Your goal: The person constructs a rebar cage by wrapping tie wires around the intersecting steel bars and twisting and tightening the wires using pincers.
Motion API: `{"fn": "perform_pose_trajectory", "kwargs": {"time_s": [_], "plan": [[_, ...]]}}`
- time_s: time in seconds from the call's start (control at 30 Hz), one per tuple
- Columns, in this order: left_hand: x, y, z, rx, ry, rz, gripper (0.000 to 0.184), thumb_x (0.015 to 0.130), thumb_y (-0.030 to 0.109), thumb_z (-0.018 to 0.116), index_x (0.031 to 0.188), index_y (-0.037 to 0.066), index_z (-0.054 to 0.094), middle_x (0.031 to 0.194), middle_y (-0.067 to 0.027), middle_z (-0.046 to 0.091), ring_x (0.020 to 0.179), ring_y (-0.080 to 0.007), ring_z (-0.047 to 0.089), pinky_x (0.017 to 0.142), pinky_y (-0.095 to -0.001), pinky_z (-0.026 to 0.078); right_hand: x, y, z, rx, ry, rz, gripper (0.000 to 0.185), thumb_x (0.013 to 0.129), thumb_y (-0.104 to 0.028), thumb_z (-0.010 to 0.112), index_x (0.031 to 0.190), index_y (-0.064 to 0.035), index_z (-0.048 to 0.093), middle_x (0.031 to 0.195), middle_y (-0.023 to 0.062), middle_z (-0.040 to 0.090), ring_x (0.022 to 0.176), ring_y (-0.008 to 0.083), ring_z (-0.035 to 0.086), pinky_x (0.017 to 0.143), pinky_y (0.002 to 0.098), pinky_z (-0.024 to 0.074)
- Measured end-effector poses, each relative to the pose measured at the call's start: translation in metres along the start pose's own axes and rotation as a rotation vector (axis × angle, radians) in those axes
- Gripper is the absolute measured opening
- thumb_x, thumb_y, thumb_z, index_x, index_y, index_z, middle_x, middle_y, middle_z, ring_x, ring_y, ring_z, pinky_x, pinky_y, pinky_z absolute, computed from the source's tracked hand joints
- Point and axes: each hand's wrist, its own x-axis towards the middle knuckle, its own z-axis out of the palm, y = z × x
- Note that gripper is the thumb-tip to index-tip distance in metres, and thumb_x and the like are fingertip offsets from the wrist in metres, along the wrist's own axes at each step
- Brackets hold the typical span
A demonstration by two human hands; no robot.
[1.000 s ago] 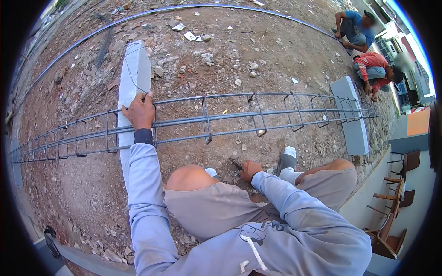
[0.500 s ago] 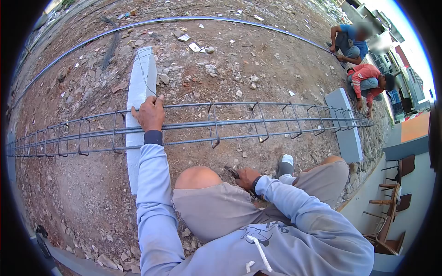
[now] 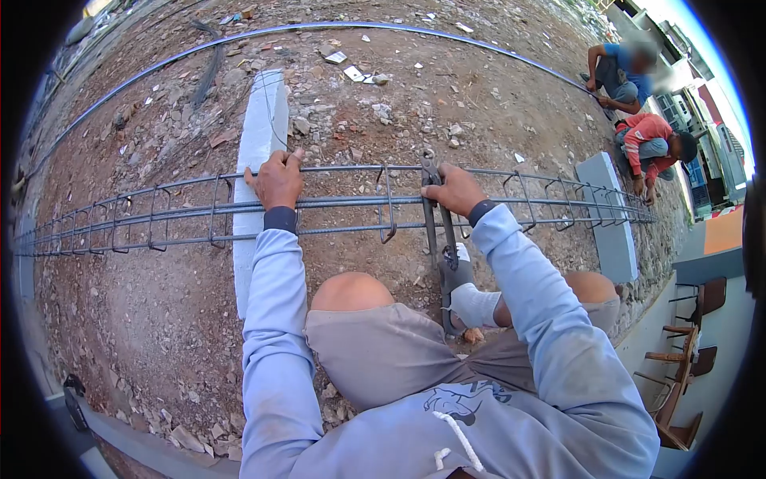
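Note:
A long cage of steel rebar [image 3: 343,201] with square stirrups runs across the view. My left hand [image 3: 275,182] is closed over its top bar beside a pale block [image 3: 254,152], and a thin tie wire [image 3: 277,134] rises from the fingers. How far the fingers wrap the bar is hidden. My right hand [image 3: 458,190] grips a pair of long-handled pincers [image 3: 431,227] near the head. Their jaws point away from me, above the top bar, and the handles hang toward my foot.
Another pale block [image 3: 608,215] supports the cage at right. Two people, one in a red sleeve [image 3: 641,132], one in blue [image 3: 626,76], crouch at the far right. A long metal strip [image 3: 319,26] curves across the rubble ground. Chairs [image 3: 702,299] stand at lower right.
My right hand has risen from beside my knee to the cage, bringing the pincers up to the bars. My left hand stays at the top bar; the whole view has shifted slightly.

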Motion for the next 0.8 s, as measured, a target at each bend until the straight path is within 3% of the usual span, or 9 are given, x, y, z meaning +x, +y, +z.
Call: {"fn": "perform_pose_trajectory", "kwargs": {"time_s": [0.03, 0.13, 0.17, 0.27, 0.33, 0.37, 0.6, 0.73, 0.8], "plan": [[0.000, 0.000, 0.000, 0.007, -0.005, 0.000, 0.036, 0.086, 0.045, 0.059, 0.079, 0.011, 0.067, 0.072, -0.0093, 0.067, 0.081, -0.0270, 0.064, 0.110, -0.0494, 0.016, 0.005, 0.002, 0.002, -0.174, 0.093, -0.053, 0.036, 0.078, -0.024, 0.065, 0.098, 0.0041, 0.058, 0.082, 0.0232, 0.065, 0.076, 0.0380, 0.064, 0.071, 0.0460, 0.0506], [0.001, -0.003, 0.008, -0.012, 0.029, 0.021, 0.036, 0.086, 0.044, 0.060, 0.077, 0.011, 0.067, 0.071, -0.0097, 0.067, 0.080, -0.0271, 0.063, 0.109, -0.0504, 0.017, -0.004, 0.011, -0.005, -0.215, -0.015, -0.163, 0.037, 0.081, -0.020, 0.060, 0.105, 0.0058, 0.053, 0.083, 0.0280, 0.064, 0.081, 0.0452, 0.062, 0.077, 0.0504, 0.0490], [0.000, -0.005, 0.010, -0.011, 0.026, 0.031, 0.035, 0.086, 0.044, 0.060, 0.077, 0.011, 0.067, 0.071, -0.0098, 0.067, 0.079, -0.0271, 0.063, 0.109, -0.0507, 0.017, -0.004, 0.015, -0.016, -0.267, -0.202, -0.112, 0.043, 0.081, -0.016, 0.057, 0.119, 0.0029, 0.049, 0.103, 0.0293, 0.061, 0.090, 0.0420, 0.062, 0.077, 0.0496, 0.0509], [0.003, -0.005, 0.004, -0.031, 0.023, 0.034, 0.033, 0.086, 0.042, 0.060, 0.078, 0.010, 0.068, 0.072, -0.0104, 0.067, 0.079, -0.0278, 0.063, 0.109, -0.0517, 0.018, -0.028, -0.001, -0.047, -0.551, -0.167, -0.490, 0.057, 0.082, -0.016, 0.058, 0.135, -0.0083, 0.040, 0.134, 0.0250, 0.044, 0.114, 0.0379, 0.053, 0.087, 0.0489, 0.0489], [-0.001, -0.002, 0.001, -0.044, -0.004, 0.018, 0.033, 0.086, 0.041, 0.061, 0.078, 0.010, 0.068, 0.073, -0.0108, 0.067, 0.079, -0.0282, 0.063, 0.109, -0.0520, 0.017, -0.032, 0.005, -0.047, -0.922, -0.255, -0.959, 0.069, 0.081, -0.018, 0.060, 0.144, -0.0216, 0.030, 0.147, 0.0145, 0.030, 0.132, 0.0331, 0.037, 0.101, 0.0507, 0.0388], [-0.001, -0.003, 0.002, -0.033, -0.006, 0.023, 0.032, 0.086, 0.040, 0.061, 0.079, 0.009, 0.068, 0.073, -0.0112, 0.067, 0.079, -0.0285, 0.063, 0.109, -0.0524, 0.017, -0.035, 0.014, -0.039, -0.829, -0.295, -1.083, 0.063, 0.081, -0.020, 0.061, 0.139, -0.0226, 0.036, 0.142, 0.0116, 0.036, 0.135, 0.0308, 0.032, 0.109, 0.0515, 0.0280], [-0.002, -0.011, 0.010, -0.076, 0.053, 0.094, 0.032, 0.084, 0.039, 0.062, 0.079, 0.009, 0.068, 0.072, -0.0078, 0.068, 0.075, -0.0267, 0.064, 0.107, -0.0543, 0.018, -0.018, 0.012, -0.028, -0.745, -0.382, -1.183, 0.041, 0.080, -0.021, 0.061, 0.119, -0.0147, 0.049, 0.126, 0.0115, 0.048, 0.128, 0.0323, 0.040, 0.102, 0.0495, 0.0353], [-0.003, -0.010, 0.006, -0.053, 0.021, 0.101, 0.015, 0.082, 0.022, 0.059, 0.084, 0.010, 0.069, 0.079, -0.0084, 0.069, 0.083, -0.0270, 0.063, 0.109, -0.0570, 0.015, -0.004, -0.033, -0.060, -0.290, -0.175, -0.920, 0.045, 0.067, -0.010, 0.065, 0.110, -0.0115, 0.051, 0.113, 0.0120, 0.055, 0.116, 0.0311, 0.049, 0.095, 0.0449, 0.0390], [-0.004, -0.012, 0.009, -0.120, 0.098, 0.121, 0.015, 0.081, 0.016, 0.056, 0.088, 0.010, 0.067, 0.084, -0.0077, 0.069, 0.086, -0.0273, 0.063, 0.109, -0.0574, 0.017, 0.020, -0.058, -0.069, -0.189, 0.137, -0.796, 0.043, 0.064, -0.009, 0.066, 0.105, -0.0092, 0.052, 0.098, 0.0116, 0.057, 0.101, 0.0323, 0.054, 0.085, 0.0408, 0.0430]]}}
